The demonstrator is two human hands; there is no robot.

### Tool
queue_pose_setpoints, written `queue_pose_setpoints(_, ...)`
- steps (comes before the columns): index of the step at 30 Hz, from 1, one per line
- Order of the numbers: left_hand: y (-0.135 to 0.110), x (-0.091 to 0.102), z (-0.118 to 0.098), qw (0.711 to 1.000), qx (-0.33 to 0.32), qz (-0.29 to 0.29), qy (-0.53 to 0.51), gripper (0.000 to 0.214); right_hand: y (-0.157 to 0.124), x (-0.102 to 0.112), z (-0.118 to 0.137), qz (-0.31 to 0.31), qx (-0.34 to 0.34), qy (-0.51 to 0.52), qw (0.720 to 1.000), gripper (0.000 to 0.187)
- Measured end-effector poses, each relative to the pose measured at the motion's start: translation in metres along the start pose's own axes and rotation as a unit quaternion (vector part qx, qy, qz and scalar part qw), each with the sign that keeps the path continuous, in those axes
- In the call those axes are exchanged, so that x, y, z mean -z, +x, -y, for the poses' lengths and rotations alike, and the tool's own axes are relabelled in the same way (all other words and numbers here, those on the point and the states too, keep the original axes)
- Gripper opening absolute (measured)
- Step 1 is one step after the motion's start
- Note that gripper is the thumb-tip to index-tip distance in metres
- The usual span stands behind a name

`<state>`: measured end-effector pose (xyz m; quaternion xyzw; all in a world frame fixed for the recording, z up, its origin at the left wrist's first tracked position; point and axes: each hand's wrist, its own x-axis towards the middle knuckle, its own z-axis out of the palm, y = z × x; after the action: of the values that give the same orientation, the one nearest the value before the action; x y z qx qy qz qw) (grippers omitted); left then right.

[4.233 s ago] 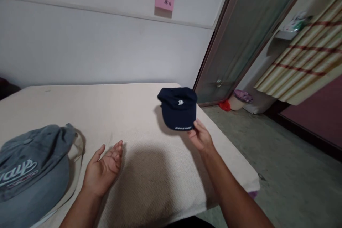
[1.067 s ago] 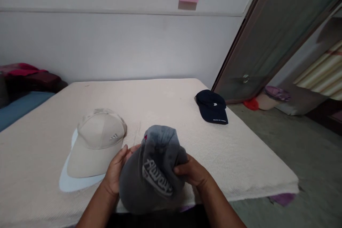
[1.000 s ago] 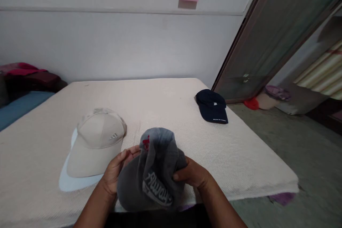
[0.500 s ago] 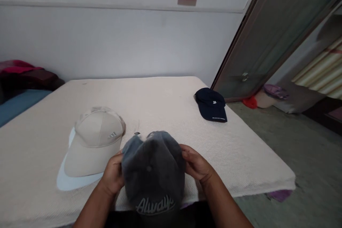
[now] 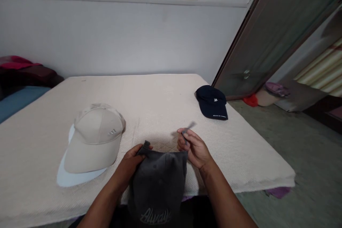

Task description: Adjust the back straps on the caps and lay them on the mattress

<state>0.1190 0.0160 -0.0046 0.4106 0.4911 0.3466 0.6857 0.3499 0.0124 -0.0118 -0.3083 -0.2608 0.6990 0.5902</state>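
Grey cap (image 5: 157,181) at near table (image 5: 160,92) edge, brim toward me, long axis fore-aft. My left hand (image 5: 130,162) clamps rear rim; my right hand (image 5: 193,148) pinches strap (image 5: 190,126), stretched up-right from crown.

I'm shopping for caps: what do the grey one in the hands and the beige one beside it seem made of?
The grey cap, gripped by the left hand and right hand, looks like washed cotton twill: matte, faded, limp, with stitched lettering. The beige cap looks like a thin, smooth synthetic, perhaps polyester: even panels in a firm dome shape. The look alone leaves both open.
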Motion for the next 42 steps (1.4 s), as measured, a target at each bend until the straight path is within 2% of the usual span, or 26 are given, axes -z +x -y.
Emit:
queue_pose_setpoints(4,-0.002,-0.006,-0.001,0.999,-0.018,-0.012,0.029,0.013,0.002,-0.006,-0.004,0.021,-0.024,-0.081,0.996,0.023)
queue_pose_setpoints(8,-0.007,-0.011,-0.002,0.999,-0.048,0.015,-0.020,0.015,0.000,-0.012,-0.008,0.055,-0.058,-0.146,0.986,0.023)
queue_pose_setpoints(13,-0.008,-0.015,-0.003,0.998,-0.041,0.028,-0.036,0.021,-0.003,-0.015,-0.010,0.103,-0.105,-0.200,0.969,0.018)
queue_pose_setpoints(17,-0.005,-0.014,0.000,0.997,-0.034,0.043,-0.059,0.015,-0.002,-0.016,-0.012,0.128,-0.119,-0.236,0.956,0.017)
queue_pose_setpoints(22,-0.003,-0.010,0.008,0.996,0.004,0.045,-0.083,0.016,0.001,-0.015,-0.017,0.141,-0.118,-0.259,0.948,0.015)
queue_pose_setpoints(26,-0.002,-0.008,0.012,0.996,0.008,0.041,-0.084,0.017,0.001,-0.014,-0.020,0.153,-0.124,-0.270,0.943,0.016)
queue_pose_setpoints(34,-0.003,-0.010,0.011,0.993,0.008,0.056,-0.108,0.025,0.002,-0.013,-0.022,0.140,-0.116,-0.273,0.944,0.018)
queue_pose_setpoints(42,-0.005,-0.009,0.012,0.993,0.011,0.068,-0.100,0.014,0.002,-0.015,-0.022,0.151,-0.127,-0.297,0.934,0.015)
